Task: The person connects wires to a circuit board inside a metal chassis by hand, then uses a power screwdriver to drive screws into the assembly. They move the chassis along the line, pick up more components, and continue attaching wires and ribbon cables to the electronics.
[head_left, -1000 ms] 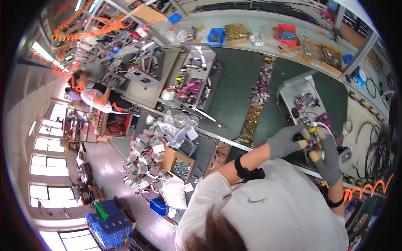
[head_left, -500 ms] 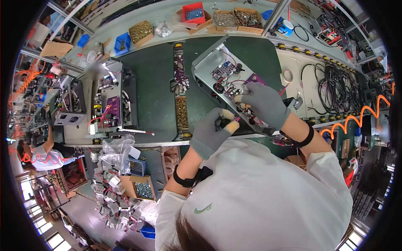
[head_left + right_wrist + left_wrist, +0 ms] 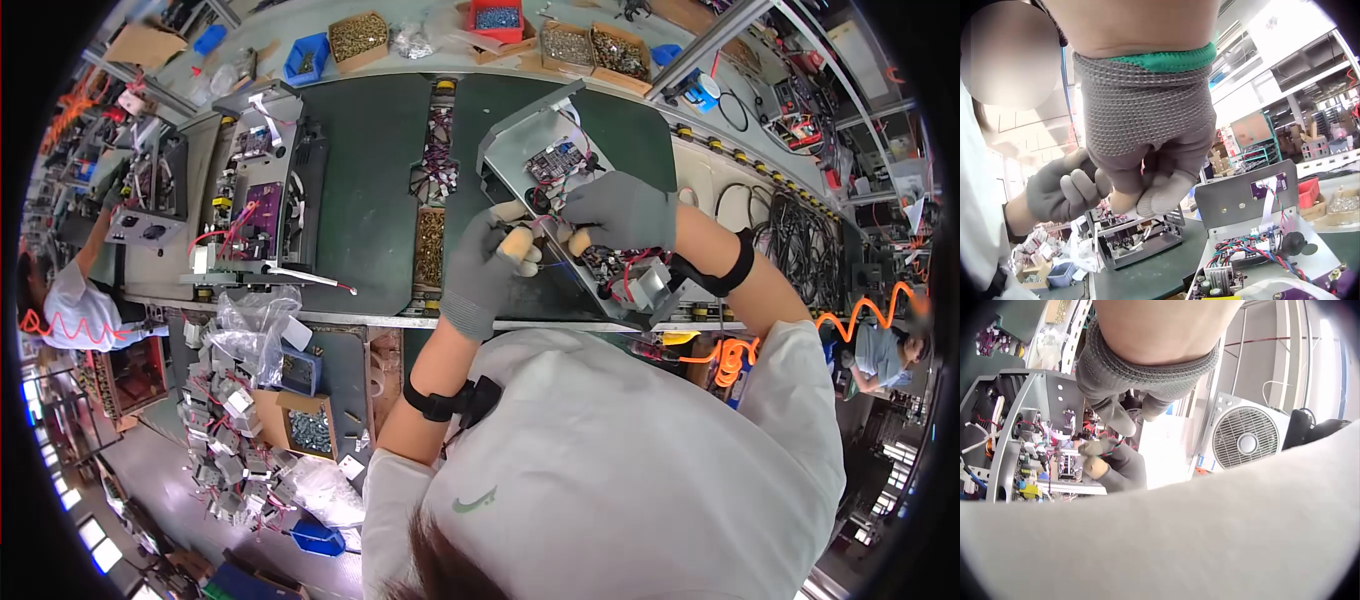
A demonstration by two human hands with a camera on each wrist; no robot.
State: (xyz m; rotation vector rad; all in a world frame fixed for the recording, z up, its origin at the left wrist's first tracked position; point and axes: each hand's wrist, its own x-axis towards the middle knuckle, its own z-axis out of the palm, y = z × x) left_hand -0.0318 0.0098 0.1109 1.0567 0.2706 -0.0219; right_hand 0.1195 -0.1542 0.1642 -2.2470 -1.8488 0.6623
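Note:
Thin wires (image 3: 545,222) run between my two gloved hands over the front left edge of an open metal chassis (image 3: 513,160). My left hand (image 3: 480,270) pinches at the wires with thumb and fingers, its tan fingertips bunched together. From the other side my right hand (image 3: 622,212) reaches across the chassis, fingers curled down. A twisted red and green wire (image 3: 1114,450) shows at the right hand's fingertips in the left wrist view. Inside the chassis sit a circuit board (image 3: 556,160) and a silver boxed part (image 3: 648,284). The right wrist view shows bundled coloured wires (image 3: 1241,250) there.
Another open chassis (image 3: 262,190) with a purple board stands to the left on the green mat (image 3: 365,200). A strip of connectors (image 3: 437,160) and a screw tray (image 3: 430,250) lie between. Black cables (image 3: 800,240) coil at right; a red bin (image 3: 496,18) sits behind.
The head view has swung right. My left hand has moved forward along the chassis edge, closer to the right hand. The right hand has shifted back from the chassis front end, uncovering the silver boxed part.

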